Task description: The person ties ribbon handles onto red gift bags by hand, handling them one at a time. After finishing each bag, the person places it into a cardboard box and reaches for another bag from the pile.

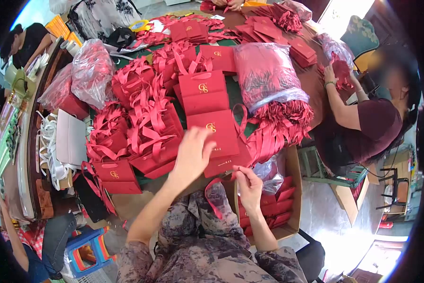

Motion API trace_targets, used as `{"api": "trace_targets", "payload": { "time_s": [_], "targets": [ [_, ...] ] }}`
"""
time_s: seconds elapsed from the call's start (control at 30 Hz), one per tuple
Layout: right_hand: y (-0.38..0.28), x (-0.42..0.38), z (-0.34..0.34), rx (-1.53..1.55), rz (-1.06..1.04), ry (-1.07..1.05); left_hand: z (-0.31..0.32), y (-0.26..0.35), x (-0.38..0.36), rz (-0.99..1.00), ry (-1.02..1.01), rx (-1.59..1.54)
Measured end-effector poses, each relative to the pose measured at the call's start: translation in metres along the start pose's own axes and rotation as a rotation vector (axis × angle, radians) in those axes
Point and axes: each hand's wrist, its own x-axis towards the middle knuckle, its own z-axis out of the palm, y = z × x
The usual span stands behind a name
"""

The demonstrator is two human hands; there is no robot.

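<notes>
My left hand (193, 153) lies over the left side of a red gift bag (221, 137) with a gold logo, fingers stretched out and apart. At the bag's lower edge, my right hand (250, 186) pinches a red ribbon (212, 200) between thumb and fingers. The ribbon's loose end hangs in a curve over my lap. Just beyond is another red bag (203, 87) with the same gold logo. To the left, heaps of red bags (155, 118) stand with their ribbon handles tangled on top.
A plastic-wrapped bundle of red ribbons (264, 66) lies on the table at right. An open cardboard box (294, 188) of red bags stands by my right knee. Across on the right, a seated person (377, 113) handles red material. A blue stool (87, 252) is at lower left.
</notes>
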Motion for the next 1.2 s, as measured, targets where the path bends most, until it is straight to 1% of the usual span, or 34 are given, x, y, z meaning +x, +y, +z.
{"api": "trace_targets", "payload": {
  "time_s": [0.07, 0.1, 0.17, 0.2, 0.23, 0.27, 0.33, 0.4, 0.47, 0.5, 0.57, 0.6, 0.67, 0.77, 0.8, 0.87, 0.93, 0.97, 1.0, 1.03, 1.07, 1.13, 1.17, 1.2],
  "targets": [
    [0.005, -0.001, -0.003, -0.031, 0.006, 0.005, 0.017, -0.024, 0.030, -0.010, 0.062, 0.149],
    [0.009, -0.001, -0.006, -0.055, 0.045, -0.004, 0.026, -0.032, 0.039, -0.010, 0.064, 0.147],
    [0.009, -0.003, -0.006, -0.046, 0.037, 0.001, 0.041, -0.043, 0.054, -0.049, 0.019, 0.385],
    [0.009, -0.005, -0.006, -0.034, 0.033, 0.008, 0.044, -0.047, 0.058, -0.048, 0.021, 0.381],
    [0.006, -0.006, -0.008, -0.103, 0.047, -0.003, 0.047, -0.050, 0.061, -0.053, -0.059, 0.428],
    [0.007, -0.007, -0.010, -0.107, 0.048, -0.002, 0.050, -0.053, 0.062, -0.057, -0.141, 0.475],
    [0.010, -0.008, -0.012, -0.135, 0.006, -0.011, 0.052, -0.052, 0.061, -0.044, -0.125, 0.498],
    [0.010, -0.008, -0.012, -0.131, 0.020, -0.018, 0.050, -0.046, 0.061, -0.031, -0.108, 0.525],
    [0.007, -0.008, -0.011, -0.127, 0.029, -0.027, 0.042, -0.035, 0.061, -0.101, -0.100, 0.396],
    [0.004, -0.008, -0.009, -0.119, 0.022, -0.025, 0.037, -0.027, 0.060, -0.102, -0.098, 0.396],
    [-0.001, -0.008, -0.006, -0.111, 0.015, -0.020, 0.025, -0.010, 0.051, -0.009, 0.004, 0.365],
    [-0.003, -0.008, -0.004, -0.094, -0.005, -0.006, 0.019, -0.004, 0.043, -0.008, 0.002, 0.364],
    [-0.009, -0.007, -0.002, -0.077, -0.017, 0.009, 0.007, 0.007, 0.021, 0.023, -0.035, 0.168],
    [-0.019, -0.008, 0.009, -0.090, -0.075, -0.010, -0.020, 0.026, -0.011, -0.016, -0.062, 0.137],
    [-0.023, -0.008, 0.013, -0.086, -0.061, -0.014, -0.025, 0.027, -0.022, -0.020, -0.081, 0.111],
    [-0.027, -0.010, 0.021, -0.270, -0.156, -0.067, -0.029, 0.021, -0.043, -0.052, -0.074, 0.122],
    [-0.024, -0.014, 0.030, -0.245, -0.156, -0.075, -0.043, 0.024, -0.059, -0.118, -0.150, 0.009],
    [-0.023, -0.017, 0.034, -0.274, -0.183, -0.091, -0.049, 0.027, -0.064, -0.186, -0.180, -0.006],
    [-0.022, -0.019, 0.038, -0.304, -0.211, -0.109, -0.052, 0.027, -0.070, -0.196, -0.191, -0.004],
    [-0.027, -0.021, 0.043, -0.339, -0.272, -0.114, -0.056, 0.024, -0.074, -0.239, -0.224, -0.076],
    [-0.027, -0.024, 0.047, -0.337, -0.259, -0.114, -0.058, 0.023, -0.079, -0.283, -0.256, -0.148],
    [-0.026, -0.030, 0.052, -0.324, -0.206, -0.123, -0.063, 0.022, -0.085, -0.304, -0.255, -0.162],
    [-0.020, -0.032, 0.054, -0.339, -0.253, -0.122, -0.064, 0.020, -0.086, -0.279, -0.255, -0.159],
    [-0.021, -0.034, 0.055, -0.339, -0.244, -0.121, -0.066, 0.020, -0.088, -0.252, -0.255, -0.156]
  ]
}}
